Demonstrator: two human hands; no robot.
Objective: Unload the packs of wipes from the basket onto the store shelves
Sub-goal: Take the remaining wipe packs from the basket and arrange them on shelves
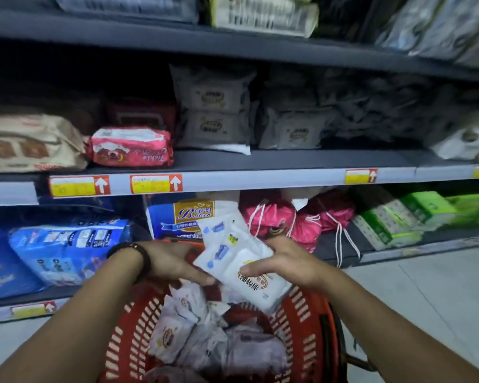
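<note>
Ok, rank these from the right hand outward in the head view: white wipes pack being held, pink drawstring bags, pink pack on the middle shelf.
1. White wipes pack, in the right hand.
2. Pink drawstring bags, lower shelf, just behind.
3. Pink pack, middle shelf, upper left.

A single wide-angle view from the person's head looks forward and down. The red basket (310, 322) sits close at the bottom centre; store shelves (260, 181) fill the upper frame, apparently near, their top corners blurred and dark.

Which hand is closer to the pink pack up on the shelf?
Left. The left hand is below the pink pack, slightly to its right. The right hand is further right, holding white packs.
</note>
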